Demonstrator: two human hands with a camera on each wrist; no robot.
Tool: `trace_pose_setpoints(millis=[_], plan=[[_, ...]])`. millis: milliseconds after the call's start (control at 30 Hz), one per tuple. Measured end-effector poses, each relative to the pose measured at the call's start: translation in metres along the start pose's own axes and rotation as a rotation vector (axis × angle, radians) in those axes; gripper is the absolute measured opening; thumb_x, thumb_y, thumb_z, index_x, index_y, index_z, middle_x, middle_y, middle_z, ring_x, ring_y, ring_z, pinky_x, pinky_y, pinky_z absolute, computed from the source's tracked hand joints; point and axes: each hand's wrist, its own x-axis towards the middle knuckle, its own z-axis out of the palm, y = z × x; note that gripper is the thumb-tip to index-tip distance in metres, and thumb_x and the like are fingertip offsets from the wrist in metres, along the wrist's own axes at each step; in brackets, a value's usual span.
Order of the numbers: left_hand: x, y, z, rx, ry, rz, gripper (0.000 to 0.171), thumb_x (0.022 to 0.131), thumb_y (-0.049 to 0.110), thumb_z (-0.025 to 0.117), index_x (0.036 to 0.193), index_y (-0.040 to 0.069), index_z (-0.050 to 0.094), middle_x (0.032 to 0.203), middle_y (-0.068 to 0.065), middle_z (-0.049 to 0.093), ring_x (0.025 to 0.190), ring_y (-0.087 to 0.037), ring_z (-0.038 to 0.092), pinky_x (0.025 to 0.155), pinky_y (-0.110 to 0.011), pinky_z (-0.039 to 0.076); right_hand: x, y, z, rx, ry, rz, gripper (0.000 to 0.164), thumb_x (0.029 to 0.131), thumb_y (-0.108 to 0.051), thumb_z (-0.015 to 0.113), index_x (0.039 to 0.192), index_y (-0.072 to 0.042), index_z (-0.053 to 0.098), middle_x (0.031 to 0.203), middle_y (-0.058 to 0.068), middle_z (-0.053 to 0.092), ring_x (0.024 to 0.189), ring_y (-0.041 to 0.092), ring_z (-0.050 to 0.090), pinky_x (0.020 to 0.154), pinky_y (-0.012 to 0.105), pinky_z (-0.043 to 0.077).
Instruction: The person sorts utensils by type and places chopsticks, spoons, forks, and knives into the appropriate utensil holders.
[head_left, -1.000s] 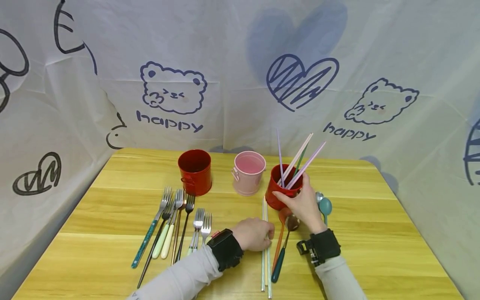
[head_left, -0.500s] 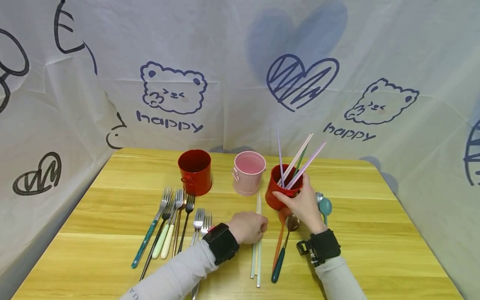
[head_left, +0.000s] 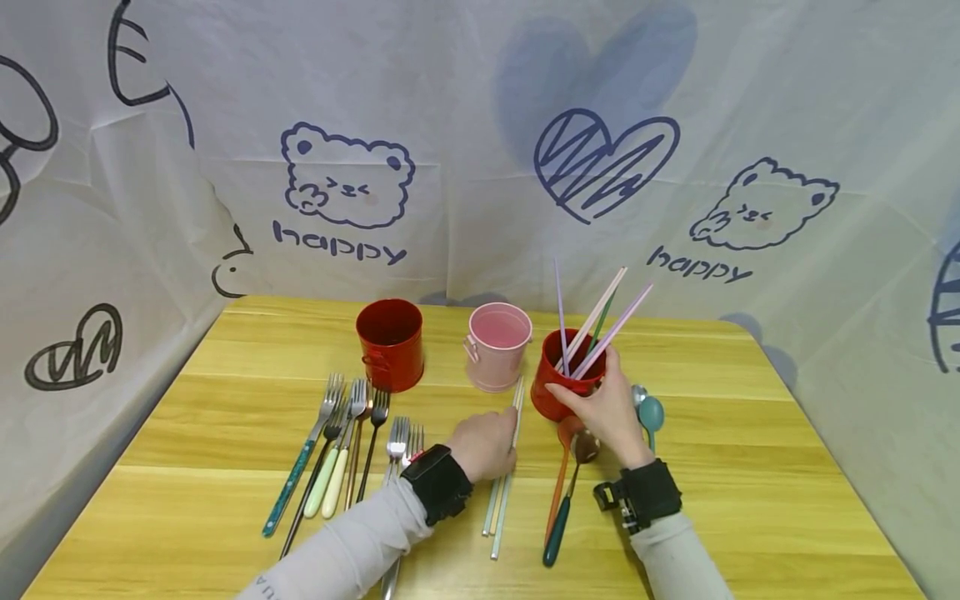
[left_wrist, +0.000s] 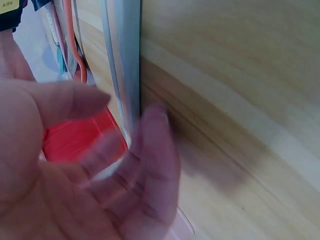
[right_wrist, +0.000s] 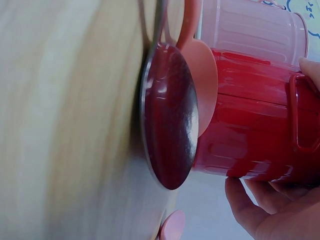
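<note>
Chopsticks (head_left: 503, 517) lie on a wooden table (head_left: 750, 467) before doodled cloth (head_left: 465, 125).

Two glossy red round buckets (head_left: 550, 402), one pale pink round bucket (head_left: 495, 367)
At least eight slender metal-tined forks (head_left: 297, 471), four or more oval-bowled spoons (head_left: 652, 412), three thin pale-green chopsticks (head_left: 502, 517), and at least four purple, pink and green chopsticks (head_left: 618, 325).
</note>
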Motion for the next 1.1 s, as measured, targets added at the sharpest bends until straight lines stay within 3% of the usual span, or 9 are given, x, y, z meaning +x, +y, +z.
trace_pose_setpoints(millis=[133,300,767,1100], plan=[[0.001,0.003,0.002,0.035,0.019,-0.120,0.043,0.080,0.025,0.067,0.112,-0.001,0.053,0.086,-0.013,0.065,0.072,-0.027,0.063,0.056,-0.040,0.051,0.000,0.001,0.000,0.000,0.004,-0.003,0.088,0.073,-0.038,0.079,0.138,-0.006,0.030,0.133,0.020,0.049,0.116,0.033,0.050,0.093,0.053,0.044],[0.004,0.005,0.003,0.074,0.003,-0.189,0.039,0.081,0.029,0.068,0.104,0.001,0.056,0.085,-0.012,0.064,0.075,-0.028,0.064,0.056,-0.040,0.052,0.000,0.001,0.000,0.005,0.005,-0.010,0.088,0.073,-0.039,0.079,0.138,-0.007,0.030,0.133,0.019,0.049,0.115,0.033,0.051,0.094,0.053,0.044],[0.011,0.010,0.005,0.075,-0.033,-0.254,0.039,0.081,0.034,0.067,0.104,0.003,0.058,0.088,-0.011,0.065,0.079,-0.028,0.063,0.060,-0.041,0.051,0.000,0.000,0.000,0.014,0.001,-0.002,0.088,0.073,-0.038,0.080,0.138,-0.008,0.030,0.133,0.019,0.049,0.115,0.032,0.050,0.094,0.053,0.044],[0.013,0.011,0.004,0.082,0.019,-0.263,0.018,0.077,0.026,0.070,0.073,0.010,0.063,0.073,-0.005,0.063,0.067,-0.023,0.061,0.053,-0.038,0.049,0.000,0.002,0.001,0.014,0.007,-0.014,0.088,0.073,-0.039,0.080,0.138,-0.007,0.030,0.132,0.019,0.049,0.115,0.032,0.050,0.094,0.053,0.044]])
